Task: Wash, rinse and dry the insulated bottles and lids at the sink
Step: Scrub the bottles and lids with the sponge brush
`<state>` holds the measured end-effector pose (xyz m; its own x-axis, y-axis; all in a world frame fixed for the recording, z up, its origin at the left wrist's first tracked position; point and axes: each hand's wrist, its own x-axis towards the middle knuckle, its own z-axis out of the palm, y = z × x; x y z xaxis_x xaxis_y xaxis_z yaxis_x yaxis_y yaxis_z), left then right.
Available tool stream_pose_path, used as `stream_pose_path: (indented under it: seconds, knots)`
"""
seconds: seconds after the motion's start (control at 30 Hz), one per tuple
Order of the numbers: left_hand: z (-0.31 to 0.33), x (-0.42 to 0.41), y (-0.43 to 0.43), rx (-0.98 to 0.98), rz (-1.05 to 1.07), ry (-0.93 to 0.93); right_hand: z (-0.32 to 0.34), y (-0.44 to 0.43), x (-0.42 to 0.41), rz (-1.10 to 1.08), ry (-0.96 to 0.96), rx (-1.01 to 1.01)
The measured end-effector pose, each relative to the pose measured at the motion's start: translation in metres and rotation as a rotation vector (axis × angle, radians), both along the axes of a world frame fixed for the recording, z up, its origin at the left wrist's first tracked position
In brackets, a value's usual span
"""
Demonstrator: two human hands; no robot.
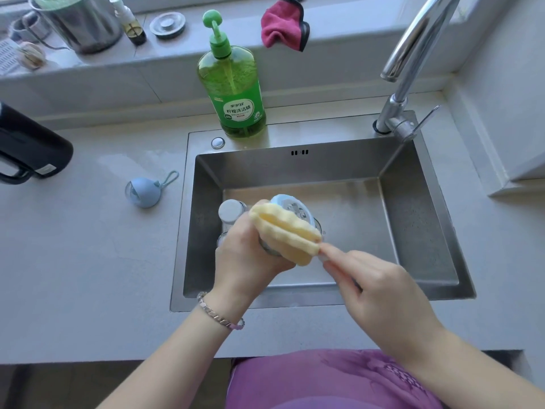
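Over the stainless steel sink (418,219), the left hand (247,255) grips a blue-rimmed bottle (290,205). A yellow foam sponge brush (283,230) lies across its mouth and hides most of it, and the right hand (380,293) pinches the brush's handle. A second, grey-capped bottle (231,212) stands just behind the left hand. A round blue lid with a loop (144,191) lies on the counter to the left. A green pump bottle of dish soap (236,93) stands at the sink's back edge.

Green dish soap bottle (233,84) on the sink's (324,134) back edge; label reads "柠檬洗洁精", with smaller text too blurred to read.
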<state>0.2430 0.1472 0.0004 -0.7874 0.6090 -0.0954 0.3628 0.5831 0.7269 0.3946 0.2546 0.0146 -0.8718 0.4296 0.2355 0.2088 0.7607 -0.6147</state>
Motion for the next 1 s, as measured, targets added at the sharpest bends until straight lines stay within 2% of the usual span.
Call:
stream_pose_path:
  seconds: [0.07,0.2,0.27,0.4,0.53,0.67,0.8,0.93,1.0]
  knots:
    - [0.0,0.001,0.001,-0.002,-0.011,0.001,-0.005,0.003,-0.004,-0.038,-0.024,-0.034]
    - [0.001,-0.003,-0.002,-0.028,0.009,0.014,-0.004,0.005,-0.011,-0.117,0.005,-0.378]
    - [0.002,-0.004,-0.004,-0.013,-0.031,0.042,-0.004,0.008,-0.015,-0.158,-0.013,-0.477]
    - [0.007,0.003,-0.006,0.022,-0.066,0.04,-0.008,0.017,-0.02,-0.242,-0.05,-0.379]
    - [0.0,0.002,-0.009,0.021,-0.017,-0.003,-0.007,0.006,-0.012,-0.096,-0.049,-0.231]
    - [0.0,0.009,-0.008,0.01,-0.028,-0.029,-0.012,0.016,-0.01,-0.167,-0.064,-0.256]
    - [-0.006,0.004,-0.008,-0.004,0.038,-0.019,-0.002,0.001,-0.008,-0.084,-0.065,-0.247]
    - [0.0,0.008,-0.007,-0.035,0.007,0.022,-0.011,0.012,-0.01,-0.197,-0.08,-0.324]
    - [0.001,0.007,-0.007,-0.033,0.014,0.014,-0.009,0.007,-0.011,-0.152,-0.078,-0.307]
